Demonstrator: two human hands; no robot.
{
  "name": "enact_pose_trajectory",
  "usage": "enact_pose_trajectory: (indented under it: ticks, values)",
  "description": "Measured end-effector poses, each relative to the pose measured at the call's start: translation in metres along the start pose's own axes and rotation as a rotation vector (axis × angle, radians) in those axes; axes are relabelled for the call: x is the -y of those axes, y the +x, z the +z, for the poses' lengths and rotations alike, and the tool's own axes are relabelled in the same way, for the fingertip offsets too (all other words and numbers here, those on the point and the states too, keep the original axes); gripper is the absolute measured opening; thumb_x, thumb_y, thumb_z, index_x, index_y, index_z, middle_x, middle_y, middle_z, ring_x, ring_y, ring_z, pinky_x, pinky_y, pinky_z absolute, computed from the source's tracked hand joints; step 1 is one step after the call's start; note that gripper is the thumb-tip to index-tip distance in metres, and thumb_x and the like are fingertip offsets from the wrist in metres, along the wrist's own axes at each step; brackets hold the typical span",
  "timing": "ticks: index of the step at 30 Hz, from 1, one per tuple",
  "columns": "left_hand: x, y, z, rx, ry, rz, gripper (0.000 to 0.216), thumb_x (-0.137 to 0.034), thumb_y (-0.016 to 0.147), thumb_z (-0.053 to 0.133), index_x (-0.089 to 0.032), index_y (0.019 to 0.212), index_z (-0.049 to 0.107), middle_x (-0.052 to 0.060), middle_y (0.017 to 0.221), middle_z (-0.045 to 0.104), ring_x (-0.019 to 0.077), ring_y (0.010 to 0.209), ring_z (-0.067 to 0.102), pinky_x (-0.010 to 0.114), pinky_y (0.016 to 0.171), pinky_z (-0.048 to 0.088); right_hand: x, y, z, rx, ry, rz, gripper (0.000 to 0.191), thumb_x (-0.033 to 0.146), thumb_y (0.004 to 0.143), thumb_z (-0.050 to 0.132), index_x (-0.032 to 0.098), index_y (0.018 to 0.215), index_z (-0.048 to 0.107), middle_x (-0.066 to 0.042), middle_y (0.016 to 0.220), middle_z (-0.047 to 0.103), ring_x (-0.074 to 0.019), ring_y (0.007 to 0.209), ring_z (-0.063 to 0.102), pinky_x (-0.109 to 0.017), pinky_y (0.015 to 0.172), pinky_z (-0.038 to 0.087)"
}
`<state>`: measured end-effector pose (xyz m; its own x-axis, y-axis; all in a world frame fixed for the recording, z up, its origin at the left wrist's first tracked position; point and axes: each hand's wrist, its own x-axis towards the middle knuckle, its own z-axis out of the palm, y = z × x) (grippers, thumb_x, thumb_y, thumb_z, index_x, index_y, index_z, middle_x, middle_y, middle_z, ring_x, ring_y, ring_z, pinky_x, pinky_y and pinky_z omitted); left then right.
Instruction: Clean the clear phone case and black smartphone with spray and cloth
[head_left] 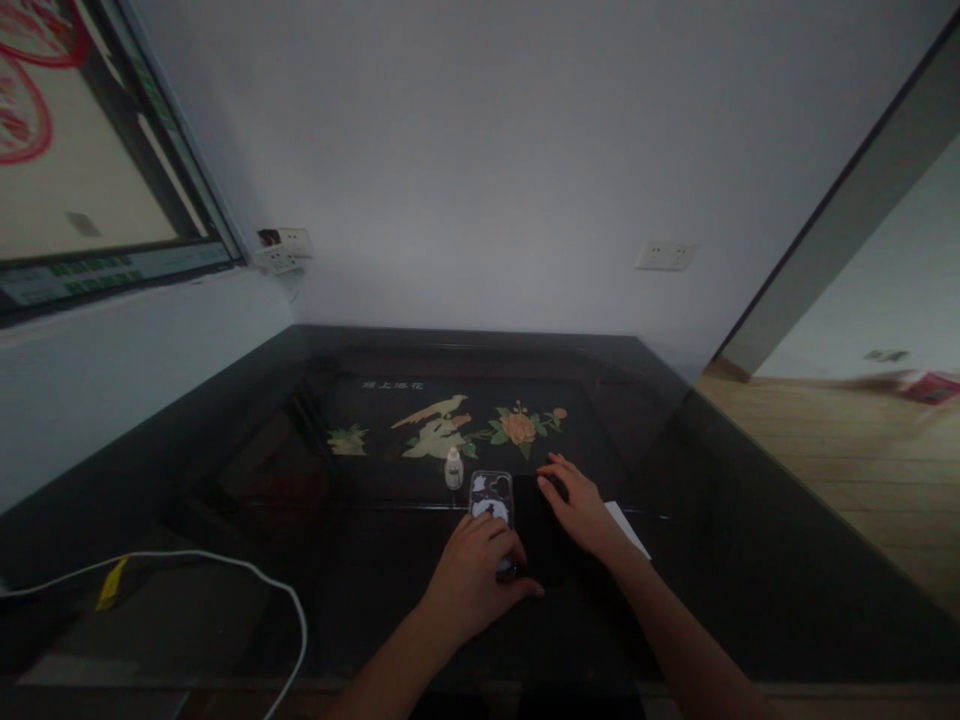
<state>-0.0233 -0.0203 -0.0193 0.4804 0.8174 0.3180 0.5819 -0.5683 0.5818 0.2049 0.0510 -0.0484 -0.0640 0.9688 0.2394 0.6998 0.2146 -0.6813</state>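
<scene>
A clear phone case (491,487) with white printed patches lies on the dark tabletop. Bent over its lower part are the fingers of my left hand (476,565); the thumb stretches away to the right. A dark flat area (531,515) between my two hands looks like a black slab, but it blends with the table and I cannot make out its edges. My right hand (577,505) rests at the upper right of that area, fingers apart. Just beyond the case stands a small white-capped bottle (454,469). A white flat piece (628,530) lies partly hidden by my right wrist.
The glossy black table (225,430) carries a bird-and-flower picture (442,430). A white cable (277,580) with a yellow tag (112,585) curves over the left side. Wall sockets (665,256) sit behind the table, and a window (97,140) is at the left.
</scene>
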Motion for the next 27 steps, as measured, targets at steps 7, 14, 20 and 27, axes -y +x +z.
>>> enact_pose_trajectory:
  ticks: [7, 14, 20, 27]
  values:
    - [0.014, 0.027, -0.051, -0.426, -0.163, -0.189, 0.019, -0.038, 0.090, 0.066, -0.022, 0.086, 0.056, -0.001, 0.078, 0.060, 0.0148, 0.073, 0.057, 0.028, 0.069, 0.047, 0.011, -0.003, -0.025, -0.164, -0.066, -0.038, 0.024, 0.036, 0.098, 0.050, 0.022, 0.105, 0.067, -0.013, 0.124, 0.066, -0.0269, 0.119, 0.062, -0.045, 0.109, 0.045]
    - [0.075, 0.051, -0.073, -0.371, -0.019, -0.102, 0.040, -0.033, 0.085, 0.069, -0.023, 0.120, 0.053, 0.009, 0.123, 0.058, 0.0250, 0.112, 0.059, 0.043, 0.098, 0.050, -0.015, -0.041, -0.041, -0.135, -0.269, 0.115, 0.017, 0.026, 0.086, 0.056, 0.025, 0.096, 0.069, -0.009, 0.096, 0.065, -0.0273, 0.091, 0.066, -0.043, 0.086, 0.054]
    - [0.088, 0.036, -0.058, -0.220, -0.114, -0.100, 0.043, -0.028, 0.084, 0.071, -0.022, 0.124, 0.054, 0.009, 0.122, 0.060, 0.0249, 0.114, 0.059, 0.044, 0.102, 0.049, -0.012, -0.056, -0.032, -0.093, -0.154, 0.093, 0.022, 0.031, 0.093, 0.050, 0.024, 0.103, 0.069, -0.011, 0.099, 0.065, -0.0279, 0.094, 0.066, -0.045, 0.091, 0.053]
    - [0.094, 0.037, -0.054, -0.204, -0.130, -0.162, 0.031, -0.034, 0.085, 0.072, -0.021, 0.111, 0.059, 0.006, 0.108, 0.065, 0.0211, 0.093, 0.063, 0.035, 0.082, 0.053, 0.019, -0.043, -0.029, -0.091, -0.007, 0.068, 0.022, 0.035, 0.094, 0.051, 0.024, 0.106, 0.065, -0.011, 0.102, 0.066, -0.0277, 0.094, 0.067, -0.041, 0.082, 0.054]
